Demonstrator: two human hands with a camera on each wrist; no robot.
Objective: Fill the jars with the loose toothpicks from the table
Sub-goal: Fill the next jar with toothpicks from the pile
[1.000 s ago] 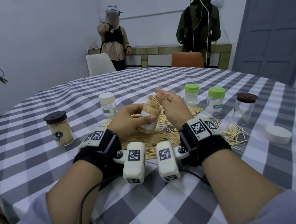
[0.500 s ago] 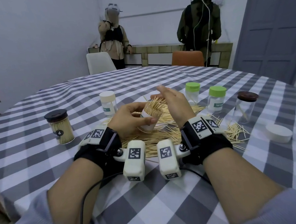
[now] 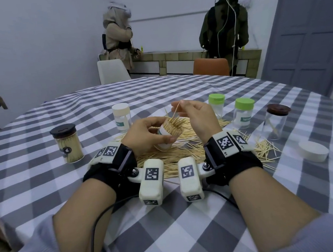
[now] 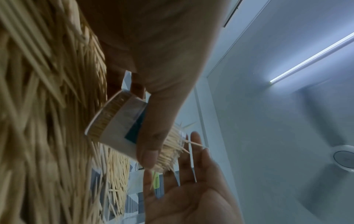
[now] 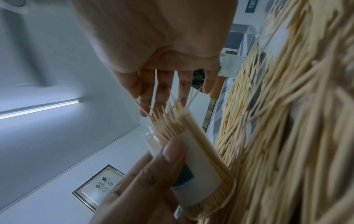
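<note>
While left hand (image 3: pixel 145 134) fingers clasp the clear cylindrical jar (image 3: pixel 166 139), right hand (image 3: pixel 196 118) fingers pinch a thin wooden toothpick (image 3: pixel 177 109).

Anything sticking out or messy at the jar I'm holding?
Yes. The jar in the left hand is packed, with several toothpicks poking out askew past its mouth. The right hand pinches one toothpick above it.
</note>
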